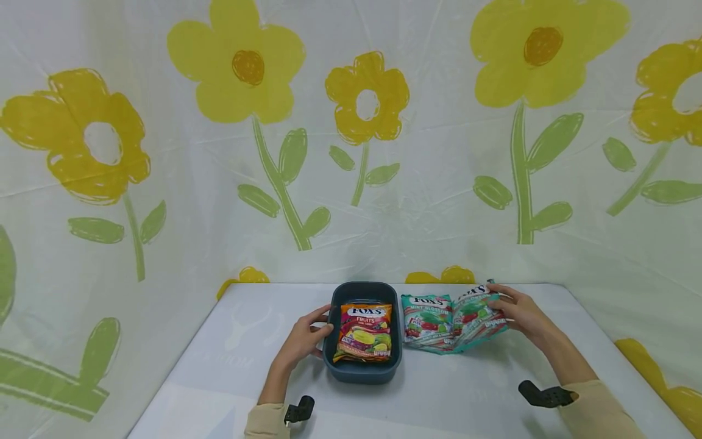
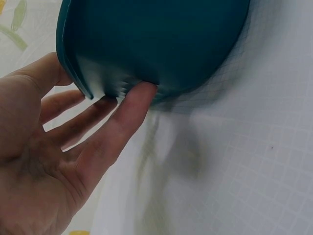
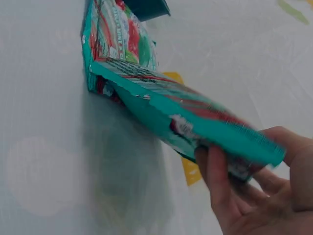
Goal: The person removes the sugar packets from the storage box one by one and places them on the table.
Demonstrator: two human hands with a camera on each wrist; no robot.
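Observation:
A dark blue plastic tub (image 1: 362,373) stands on the table with an orange and purple bag of fruit candy (image 1: 364,334) lying in it. My left hand (image 1: 304,331) holds the tub's left side, thumb at the rim and fingertips against the outer wall (image 2: 146,54). To the right of the tub, a teal bag of mint candy (image 1: 428,323) lies on the table. My right hand (image 1: 521,311) grips the outer end of a second teal candy bag (image 1: 474,317), thumb on one face and fingers on the other. This bag (image 3: 195,112) is tilted up, its near end meeting the lying bag.
The white table (image 1: 439,396) carries the tub and the bags. Behind it hangs a pale curtain (image 1: 384,231) printed with yellow flowers, close to the table's far edge. Black wrist mounts (image 1: 543,395) sit on both forearms.

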